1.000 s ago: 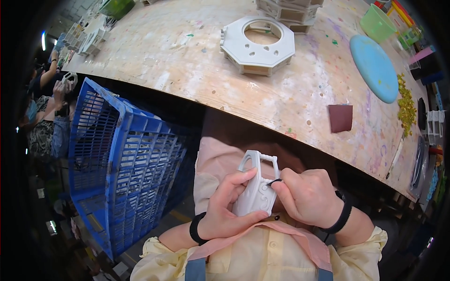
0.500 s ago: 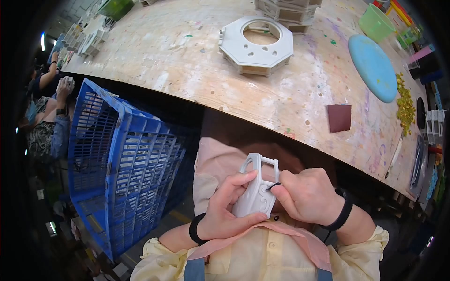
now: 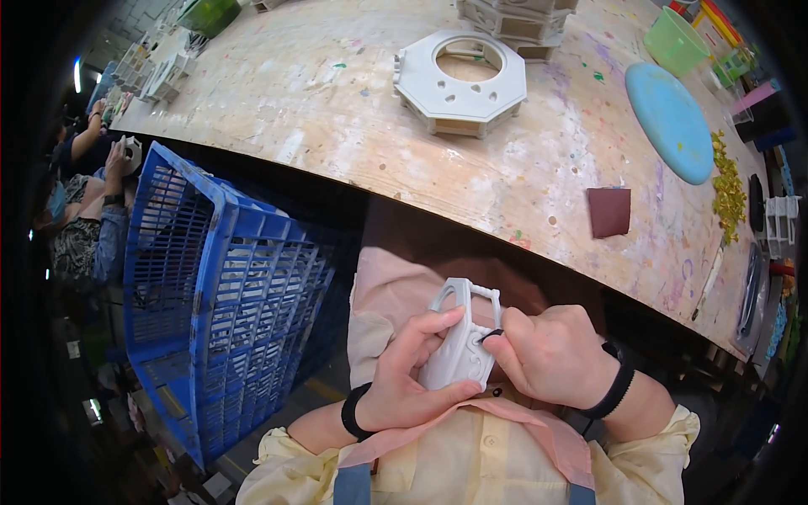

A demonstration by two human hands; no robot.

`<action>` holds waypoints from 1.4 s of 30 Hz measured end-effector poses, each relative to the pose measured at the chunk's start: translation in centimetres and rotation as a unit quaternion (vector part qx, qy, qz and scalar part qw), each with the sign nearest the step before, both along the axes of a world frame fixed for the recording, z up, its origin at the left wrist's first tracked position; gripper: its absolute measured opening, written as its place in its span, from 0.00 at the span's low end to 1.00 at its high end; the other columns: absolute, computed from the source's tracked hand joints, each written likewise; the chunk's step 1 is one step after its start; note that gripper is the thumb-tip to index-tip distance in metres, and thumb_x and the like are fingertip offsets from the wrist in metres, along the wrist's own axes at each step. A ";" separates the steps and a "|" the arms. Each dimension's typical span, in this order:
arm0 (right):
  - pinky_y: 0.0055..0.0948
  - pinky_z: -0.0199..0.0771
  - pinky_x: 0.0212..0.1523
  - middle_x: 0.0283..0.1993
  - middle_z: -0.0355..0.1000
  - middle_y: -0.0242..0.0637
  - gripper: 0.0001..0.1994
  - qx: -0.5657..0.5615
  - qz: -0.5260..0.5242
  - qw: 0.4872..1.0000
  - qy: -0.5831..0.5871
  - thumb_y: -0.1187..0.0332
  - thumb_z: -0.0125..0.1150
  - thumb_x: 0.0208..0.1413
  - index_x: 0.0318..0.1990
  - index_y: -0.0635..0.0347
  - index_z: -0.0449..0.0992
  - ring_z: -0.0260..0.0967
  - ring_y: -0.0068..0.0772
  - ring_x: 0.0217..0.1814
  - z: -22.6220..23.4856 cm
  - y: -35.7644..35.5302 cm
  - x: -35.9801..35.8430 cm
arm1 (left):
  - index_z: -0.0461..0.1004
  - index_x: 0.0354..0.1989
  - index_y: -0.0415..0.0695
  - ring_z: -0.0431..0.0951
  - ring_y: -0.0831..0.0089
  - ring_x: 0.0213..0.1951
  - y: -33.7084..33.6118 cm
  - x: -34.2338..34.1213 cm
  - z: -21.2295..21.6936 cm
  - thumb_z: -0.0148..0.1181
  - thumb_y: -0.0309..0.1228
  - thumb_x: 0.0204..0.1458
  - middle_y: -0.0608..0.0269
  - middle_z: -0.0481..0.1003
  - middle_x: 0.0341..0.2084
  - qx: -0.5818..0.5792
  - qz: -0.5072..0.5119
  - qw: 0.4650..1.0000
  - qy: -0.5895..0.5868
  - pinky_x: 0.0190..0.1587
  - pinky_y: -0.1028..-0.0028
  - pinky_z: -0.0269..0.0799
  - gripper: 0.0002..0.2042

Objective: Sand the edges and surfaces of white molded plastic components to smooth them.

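Over my lap I hold a white octagonal moulded piece [image 3: 459,358] tilted on its side, with a round opening, posts and raised scrollwork. My left hand [image 3: 408,370] is closed around its left side, the thumb along its lower edge. My right hand [image 3: 555,353] is pinched on a small thin dark tool [image 3: 491,335], whose tip touches the scrollwork; the rest of it is hidden in my fingers. On the table ahead lies a similar white octagonal piece [image 3: 463,99] with a large round hole.
Stacked white pieces [image 3: 518,29] stand at the table's far side. A dark red square sheet [image 3: 608,212], a blue oval disc [image 3: 669,122], a green cup [image 3: 676,42] and yellowish bits [image 3: 729,185] lie rightward. A blue plastic crate [image 3: 244,295] stands left; beyond it another person [image 3: 88,202] works.
My hands and the white piece shift very slightly; the dark tip stays on the scrollwork. At far left, the other person's white piece has turned.
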State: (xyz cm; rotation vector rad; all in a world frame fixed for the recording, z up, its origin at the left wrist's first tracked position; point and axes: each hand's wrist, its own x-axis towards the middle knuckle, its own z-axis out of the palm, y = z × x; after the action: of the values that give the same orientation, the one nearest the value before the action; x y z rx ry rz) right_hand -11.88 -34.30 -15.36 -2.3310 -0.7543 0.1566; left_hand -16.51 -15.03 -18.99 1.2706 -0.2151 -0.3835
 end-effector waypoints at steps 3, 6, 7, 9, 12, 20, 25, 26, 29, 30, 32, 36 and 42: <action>0.33 0.60 0.14 0.11 0.61 0.38 0.12 -0.001 0.030 1.000 -0.006 0.66 0.57 0.50 0.21 0.59 0.62 0.63 0.40 0.12 -0.2 -0.1 0.2 | 0.52 0.57 0.34 0.63 0.66 0.55 0.0 0.0 0.0 0.63 0.17 0.41 0.53 0.59 0.51 0.003 -0.004 1.000 0.015 0.56 0.69 0.61 0.33; 0.31 0.63 0.13 0.09 0.62 0.35 0.13 0.000 0.024 0.999 -0.024 0.63 0.59 0.48 0.20 0.59 0.66 0.64 0.36 0.10 -0.2 0.0 0.1 | 0.52 0.57 0.34 0.63 0.66 0.55 0.0 0.1 0.0 0.63 0.17 0.41 0.53 0.59 0.51 -0.005 -0.002 1.000 0.000 0.56 0.69 0.61 0.33; 0.31 0.63 0.12 0.09 0.62 0.35 0.13 0.009 0.003 1.000 -0.025 0.63 0.59 0.49 0.20 0.59 0.65 0.64 0.36 0.11 -0.1 0.1 0.0 | 0.52 0.57 0.35 0.63 0.66 0.55 0.0 0.2 0.0 0.63 0.17 0.42 0.53 0.59 0.51 -0.014 0.002 1.000 -0.017 0.56 0.69 0.61 0.33; 0.31 0.63 0.12 0.10 0.62 0.35 0.13 0.019 -0.018 0.999 -0.025 0.64 0.59 0.49 0.20 0.59 0.65 0.64 0.36 0.11 0.0 0.3 -0.1 | 0.51 0.57 0.35 0.63 0.66 0.55 0.0 0.2 0.0 0.63 0.17 0.42 0.53 0.59 0.51 -0.013 0.004 1.000 -0.022 0.56 0.69 0.61 0.34; 0.30 0.63 0.12 0.10 0.62 0.35 0.12 -0.004 -0.027 0.999 -0.017 0.64 0.58 0.49 0.21 0.59 0.65 0.64 0.35 0.11 0.2 0.4 -0.4 | 0.51 0.57 0.35 0.63 0.66 0.55 0.0 0.2 0.0 0.63 0.17 0.42 0.53 0.59 0.51 -0.006 0.005 0.999 -0.031 0.56 0.69 0.61 0.34; 0.30 0.62 0.12 0.09 0.62 0.35 0.13 -0.021 0.010 0.999 -0.029 0.63 0.59 0.48 0.21 0.59 0.65 0.64 0.35 0.11 0.1 0.1 0.0 | 0.51 0.57 0.35 0.64 0.66 0.54 0.0 0.0 -0.1 0.63 0.18 0.42 0.54 0.59 0.51 -0.011 0.002 1.000 -0.004 0.56 0.70 0.61 0.34; 0.30 0.62 0.12 0.10 0.63 0.35 0.12 0.001 0.037 0.999 -0.032 0.63 0.59 0.48 0.22 0.59 0.66 0.64 0.35 0.11 -0.1 -0.4 0.3 | 0.52 0.57 0.35 0.64 0.66 0.54 0.1 0.1 -0.1 0.63 0.18 0.42 0.54 0.59 0.50 0.003 -0.013 1.000 -0.010 0.55 0.69 0.62 0.33; 0.30 0.62 0.13 0.10 0.63 0.35 0.12 -0.004 0.031 0.999 -0.028 0.63 0.59 0.49 0.22 0.59 0.66 0.64 0.36 0.11 0.0 -0.4 0.3 | 0.52 0.57 0.35 0.64 0.66 0.54 0.1 0.2 -0.1 0.63 0.18 0.42 0.54 0.59 0.50 0.003 -0.012 1.000 -0.011 0.55 0.69 0.62 0.33; 0.30 0.63 0.13 0.10 0.63 0.35 0.11 0.012 -0.008 1.000 -0.022 0.64 0.58 0.49 0.23 0.60 0.66 0.64 0.36 0.11 0.1 -0.1 0.0 | 0.51 0.57 0.35 0.64 0.66 0.54 0.0 0.3 -0.1 0.63 0.18 0.42 0.54 0.59 0.50 -0.018 -0.005 1.000 -0.021 0.55 0.69 0.62 0.34; 0.30 0.63 0.13 0.10 0.63 0.35 0.11 0.018 -0.010 0.999 -0.026 0.64 0.58 0.49 0.23 0.60 0.66 0.64 0.36 0.11 0.2 0.0 0.0 | 0.51 0.57 0.35 0.64 0.66 0.54 0.0 0.3 -0.1 0.63 0.18 0.42 0.54 0.59 0.51 -0.021 -0.005 1.000 -0.022 0.55 0.69 0.62 0.34; 0.30 0.64 0.13 0.11 0.63 0.35 0.11 0.011 -0.019 1.000 -0.015 0.64 0.58 0.50 0.24 0.60 0.67 0.64 0.36 0.11 0.3 0.1 -0.1 | 0.51 0.58 0.35 0.64 0.66 0.54 0.0 0.4 0.0 0.63 0.17 0.42 0.53 0.58 0.51 -0.023 -0.005 0.999 -0.022 0.55 0.69 0.62 0.34; 0.30 0.64 0.13 0.11 0.63 0.36 0.11 -0.003 -0.023 1.000 -0.013 0.64 0.58 0.50 0.24 0.60 0.67 0.65 0.36 0.12 0.6 0.3 -0.2 | 0.50 0.58 0.35 0.63 0.66 0.55 0.0 0.4 0.0 0.63 0.17 0.42 0.53 0.58 0.52 -0.010 0.005 0.999 -0.037 0.56 0.69 0.61 0.34; 0.33 0.61 0.14 0.12 0.61 0.38 0.12 -0.002 -0.025 1.000 -0.003 0.67 0.57 0.49 0.21 0.58 0.62 0.62 0.40 0.12 0.5 0.2 -0.1 | 0.51 0.57 0.35 0.63 0.66 0.55 0.0 0.3 0.0 0.63 0.18 0.42 0.54 0.58 0.51 -0.016 0.004 1.000 -0.016 0.56 0.69 0.61 0.34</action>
State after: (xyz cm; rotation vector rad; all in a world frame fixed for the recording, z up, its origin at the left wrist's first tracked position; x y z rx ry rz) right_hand -12.01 -34.08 -14.89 -2.3538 -0.6974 0.1295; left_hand -16.25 -14.98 -19.00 1.2471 -0.2415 -0.3521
